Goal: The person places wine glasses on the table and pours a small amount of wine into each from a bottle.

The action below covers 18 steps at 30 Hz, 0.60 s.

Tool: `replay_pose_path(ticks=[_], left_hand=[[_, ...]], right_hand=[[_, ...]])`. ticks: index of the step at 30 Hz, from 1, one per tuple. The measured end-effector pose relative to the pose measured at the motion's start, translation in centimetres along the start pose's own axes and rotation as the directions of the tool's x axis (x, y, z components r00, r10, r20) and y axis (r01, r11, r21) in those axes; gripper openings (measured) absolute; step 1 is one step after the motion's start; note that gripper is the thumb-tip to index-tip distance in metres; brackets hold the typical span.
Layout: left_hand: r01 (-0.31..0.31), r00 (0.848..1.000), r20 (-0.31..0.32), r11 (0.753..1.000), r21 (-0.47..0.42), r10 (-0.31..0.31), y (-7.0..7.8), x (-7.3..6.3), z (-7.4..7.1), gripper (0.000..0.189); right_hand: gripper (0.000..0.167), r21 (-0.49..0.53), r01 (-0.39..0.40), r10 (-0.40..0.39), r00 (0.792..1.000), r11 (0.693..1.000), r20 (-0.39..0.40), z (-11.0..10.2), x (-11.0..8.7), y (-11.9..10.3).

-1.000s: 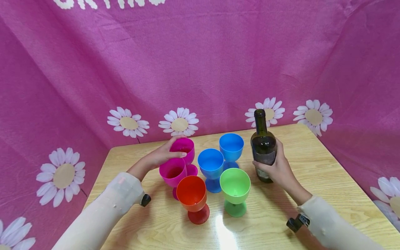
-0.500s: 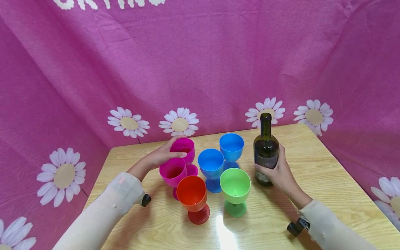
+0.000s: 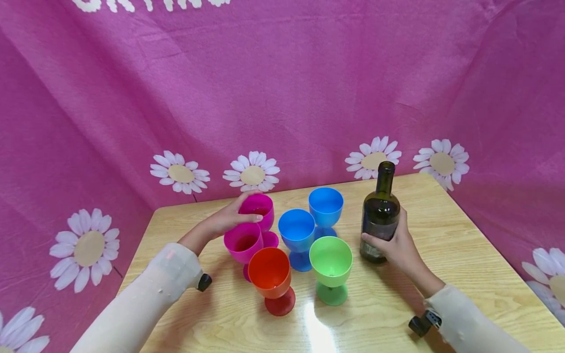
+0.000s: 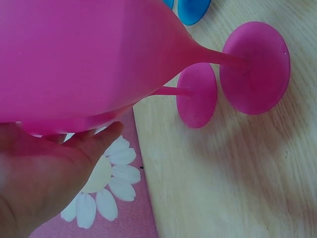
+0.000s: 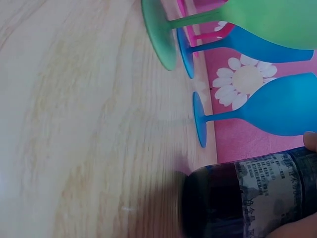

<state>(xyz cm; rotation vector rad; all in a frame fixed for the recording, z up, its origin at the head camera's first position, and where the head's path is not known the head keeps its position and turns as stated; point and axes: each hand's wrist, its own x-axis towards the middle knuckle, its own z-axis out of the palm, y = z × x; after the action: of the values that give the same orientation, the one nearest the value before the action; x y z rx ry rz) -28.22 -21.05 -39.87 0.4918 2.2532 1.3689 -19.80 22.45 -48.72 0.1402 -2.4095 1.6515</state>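
Note:
My left hand (image 3: 225,220) grips the far pink goblet (image 3: 268,221) around its bowl, thumb across the near side. Just in front stands a second pink goblet (image 3: 240,256). Both pink bowls show a darker red patch inside, apparently liquid. In the left wrist view, the hand (image 4: 44,173) is partly hidden by the near bowl. My right hand (image 3: 401,247) holds a dark green wine bottle (image 3: 380,208) upright by its labelled body. The right wrist view shows the bottle's base (image 5: 198,203) at the tabletop; whether it touches, I cannot tell.
Two blue goblets (image 3: 296,230) stand mid-table, left of the bottle. Nearer me are a green goblet (image 3: 331,264) and a red-orange goblet (image 3: 270,282). The wooden table (image 3: 362,323) ends at a pink cloth backdrop (image 3: 309,98) printed with daisies.
The bottle has moved to the right and slightly toward me in my right hand. My left hand keeps its grip on the far pink goblet, and the other goblets stay put.

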Motion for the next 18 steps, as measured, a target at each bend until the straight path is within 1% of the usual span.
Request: replay_pose_path(ticks=[4, 8, 14, 16, 18], left_hand=[[-0.003, 1.000, 0.000, 0.998, 0.061, 0.003, 0.2, -0.1, -0.2, 0.083], [0.003, 1.000, 0.000, 0.991, 0.131, -0.003, 0.6, -0.3, -0.5, 0.086], [0.012, 1.000, -0.005, 0.970, 0.241, -0.011, 1.5, -0.3, -0.7, 0.096], [-0.002, 1.000, -0.014, 0.962, 0.274, 0.006, 2.0, -0.5, -0.8, 0.097], [-0.027, 0.999, -0.031, 0.955, 0.295, 0.038, 2.7, -0.9, -0.7, 0.096]], right_hand=[[0.114, 0.002, 0.006, -0.006, 1.000, 1.000, 0.004, 0.0, 0.0, 0.0], [0.113, 0.002, 0.013, -0.013, 1.000, 1.000, 0.000, 0.0, 0.1, 0.0], [0.114, -0.007, 0.016, -0.016, 1.000, 1.000, -0.005, 0.0, 0.0, 0.3], [0.113, -0.009, 0.014, -0.014, 1.000, 1.000, -0.004, 0.0, -0.1, 0.3], [0.113, -0.013, 0.010, -0.010, 1.000, 1.000, 0.000, 0.0, -0.2, 0.2]])
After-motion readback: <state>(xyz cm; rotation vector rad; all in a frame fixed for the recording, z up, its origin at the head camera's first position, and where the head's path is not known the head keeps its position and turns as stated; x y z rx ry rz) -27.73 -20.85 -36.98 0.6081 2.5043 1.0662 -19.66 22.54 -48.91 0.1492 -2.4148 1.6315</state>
